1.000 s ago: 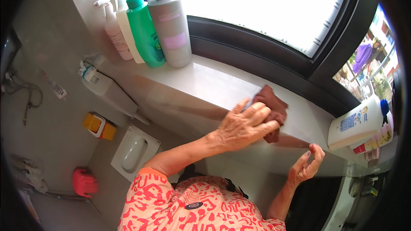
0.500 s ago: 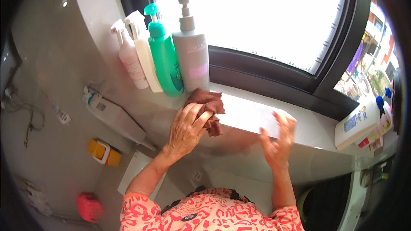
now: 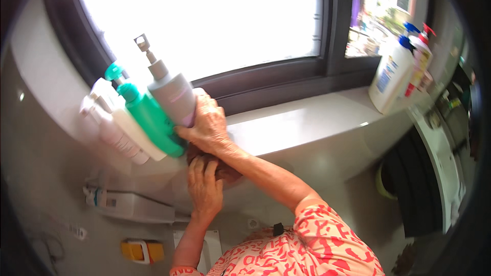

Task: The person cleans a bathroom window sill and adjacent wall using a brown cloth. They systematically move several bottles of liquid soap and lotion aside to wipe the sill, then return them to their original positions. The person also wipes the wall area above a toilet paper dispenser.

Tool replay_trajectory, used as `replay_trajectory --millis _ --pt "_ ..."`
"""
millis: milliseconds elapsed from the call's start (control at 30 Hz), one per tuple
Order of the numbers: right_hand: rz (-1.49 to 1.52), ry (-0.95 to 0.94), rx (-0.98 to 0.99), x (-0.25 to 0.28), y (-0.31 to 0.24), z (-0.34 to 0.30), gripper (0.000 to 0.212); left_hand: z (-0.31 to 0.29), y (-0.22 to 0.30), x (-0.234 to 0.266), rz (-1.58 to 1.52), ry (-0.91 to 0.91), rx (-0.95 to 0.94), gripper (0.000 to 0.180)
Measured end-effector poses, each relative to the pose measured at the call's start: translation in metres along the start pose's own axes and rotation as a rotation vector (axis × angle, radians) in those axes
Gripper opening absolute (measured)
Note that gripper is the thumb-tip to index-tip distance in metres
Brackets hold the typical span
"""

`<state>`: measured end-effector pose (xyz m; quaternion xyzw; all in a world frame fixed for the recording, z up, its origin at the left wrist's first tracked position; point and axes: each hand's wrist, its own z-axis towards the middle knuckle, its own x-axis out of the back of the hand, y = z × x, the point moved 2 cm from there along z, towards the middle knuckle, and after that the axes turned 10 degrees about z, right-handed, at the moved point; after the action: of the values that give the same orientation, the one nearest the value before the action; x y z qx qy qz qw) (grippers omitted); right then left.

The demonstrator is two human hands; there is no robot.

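My right hand point(image 3: 207, 125) reaches across to the left and wraps around the lower part of a grey pump bottle point(image 3: 173, 94), which leans in the view. Just below it, my left hand point(image 3: 204, 186) is closed on a crumpled brown cloth point(image 3: 229, 171) at the front edge of the window ledge point(image 3: 294, 128). Part of the cloth is hidden behind my fingers and right wrist. Left of the grey bottle stands a green pump bottle point(image 3: 147, 117), with a cream bottle point(image 3: 134, 129) and a pale pink spray bottle point(image 3: 116, 135) beside it.
A dark-framed window point(image 3: 266, 74) backs the ledge. At its right end stand a white bottle with a blue top point(image 3: 391, 76) and a red-topped pump bottle point(image 3: 420, 61). Lower left are a white wall-mounted box point(image 3: 135, 207) and a yellow-orange container point(image 3: 134, 250).
My right hand has moved left from above the ledge and taken hold of the grey bottle. My left hand, still on the cloth, is now below it. The view has swung to the right.
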<state>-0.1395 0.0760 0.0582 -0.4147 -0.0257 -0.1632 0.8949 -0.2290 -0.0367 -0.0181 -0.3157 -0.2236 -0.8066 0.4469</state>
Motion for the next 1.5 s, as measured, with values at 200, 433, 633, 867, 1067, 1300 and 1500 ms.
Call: replay_trajectory --millis 200,433,633,867,1067,1300,1500 --pt "-0.024 0.068 -0.083 0.056 0.010 -0.004 0.081 0.031 0.008 0.004 -0.024 -0.142 -0.037 0.054" --pt "-0.133 0.250 -0.093 0.171 0.030 -0.017 0.084 0.080 0.037 -0.015 -0.217 -0.323 -0.175 0.048" --pt "-0.149 0.430 -0.088 0.279 0.052 -0.027 0.074 0.127 0.092 -0.060 -0.456 -0.513 -0.196 0.054" --pt "-0.174 0.512 -0.107 0.351 0.056 -0.030 0.065 0.171 0.151 -0.078 -0.385 -0.670 -0.384 0.049" --pt "-0.775 0.634 0.156 0.357 0.074 -0.044 0.090 0.184 0.184 -0.112 -0.494 -0.589 -0.418 0.043" --pt "-0.911 0.666 0.275 0.360 0.082 -0.046 0.080 0.198 0.217 -0.140 -0.544 -0.479 -0.434 0.042" --pt "-0.599 0.347 0.427 0.337 0.065 -0.054 0.032 0.203 0.241 -0.172 -0.635 -0.369 -0.411 0.037"
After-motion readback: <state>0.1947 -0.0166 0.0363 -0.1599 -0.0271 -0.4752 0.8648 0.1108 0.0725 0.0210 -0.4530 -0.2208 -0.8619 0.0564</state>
